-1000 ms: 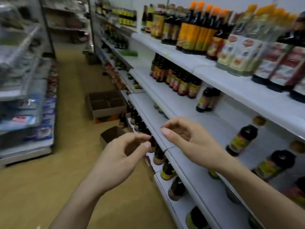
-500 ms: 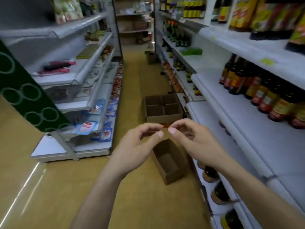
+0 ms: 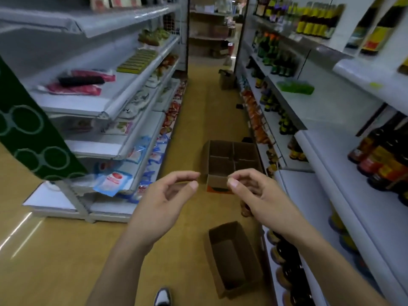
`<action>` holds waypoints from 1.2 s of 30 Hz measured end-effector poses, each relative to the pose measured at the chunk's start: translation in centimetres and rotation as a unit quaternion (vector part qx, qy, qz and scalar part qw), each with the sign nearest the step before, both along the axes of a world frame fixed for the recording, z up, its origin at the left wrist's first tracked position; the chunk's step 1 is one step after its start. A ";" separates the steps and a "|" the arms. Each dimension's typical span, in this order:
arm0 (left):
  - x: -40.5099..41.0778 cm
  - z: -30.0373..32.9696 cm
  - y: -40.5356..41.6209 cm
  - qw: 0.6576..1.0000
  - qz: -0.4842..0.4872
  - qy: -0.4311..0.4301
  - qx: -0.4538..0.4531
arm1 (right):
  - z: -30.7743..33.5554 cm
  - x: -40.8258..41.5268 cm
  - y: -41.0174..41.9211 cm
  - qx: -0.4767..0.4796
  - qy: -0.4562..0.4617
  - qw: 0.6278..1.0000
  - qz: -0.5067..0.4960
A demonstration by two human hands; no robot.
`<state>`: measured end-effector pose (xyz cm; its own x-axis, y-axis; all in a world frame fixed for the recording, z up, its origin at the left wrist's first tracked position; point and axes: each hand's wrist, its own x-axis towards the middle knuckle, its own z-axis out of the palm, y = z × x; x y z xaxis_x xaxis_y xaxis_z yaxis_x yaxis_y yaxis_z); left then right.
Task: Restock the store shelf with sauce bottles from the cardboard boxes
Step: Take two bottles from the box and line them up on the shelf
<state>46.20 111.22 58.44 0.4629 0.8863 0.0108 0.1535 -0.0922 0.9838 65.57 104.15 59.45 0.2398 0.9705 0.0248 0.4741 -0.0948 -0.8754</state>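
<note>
Our left hand (image 3: 163, 202) and right hand (image 3: 260, 195) hover loosely curled, holding nothing, above the divided cardboard box (image 3: 231, 162) (apparently empty), so reaching there risks wasted effort; sauce bottles (image 3: 384, 162) stand right of it.

Two open brown cardboard boxes (image 3: 234, 257) on the floor beside dark sauce bottles (image 3: 382, 164) standing on the shelf (image 3: 320, 151).

Bare forearms, unsleeved; black-and-white shoe (image 3: 163, 296) below.

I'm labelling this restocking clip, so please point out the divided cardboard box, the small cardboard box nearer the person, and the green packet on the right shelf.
divided cardboard box (image 3: 217, 181): head view, near outer wall.
small cardboard box (image 3: 229, 259): head view, inside floor.
green packet (image 3: 295, 87): head view, its middle.
</note>
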 end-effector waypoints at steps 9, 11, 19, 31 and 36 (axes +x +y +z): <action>7.7 0.1 18.3 0.993 -0.108 0.041 0.018 | -1.4 5.5 17.1 0.027 0.073 0.992 -0.102; 10.0 -0.6 21.5 0.987 -0.145 0.068 0.003 | -2.6 7.3 19.5 0.019 0.083 0.989 -0.118; 23.8 -4.2 35.5 0.969 -0.219 0.107 0.033 | -7.6 18.9 30.7 0.001 0.118 0.976 -0.184; 45.8 -6.1 48.9 0.940 -0.302 0.139 0.073 | -8.9 37.6 40.7 -0.031 0.135 0.951 -0.276; 54.0 -12.3 49.6 0.887 -0.413 0.201 0.047 | -13.6 41.6 36.9 -0.104 0.149 0.903 -0.389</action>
<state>100.22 160.83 46.13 0.9374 0.2461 -0.2464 0.3317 -0.4159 0.8468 107.21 141.10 45.83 0.8168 0.4827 -0.3160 -0.0598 -0.4739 -0.8785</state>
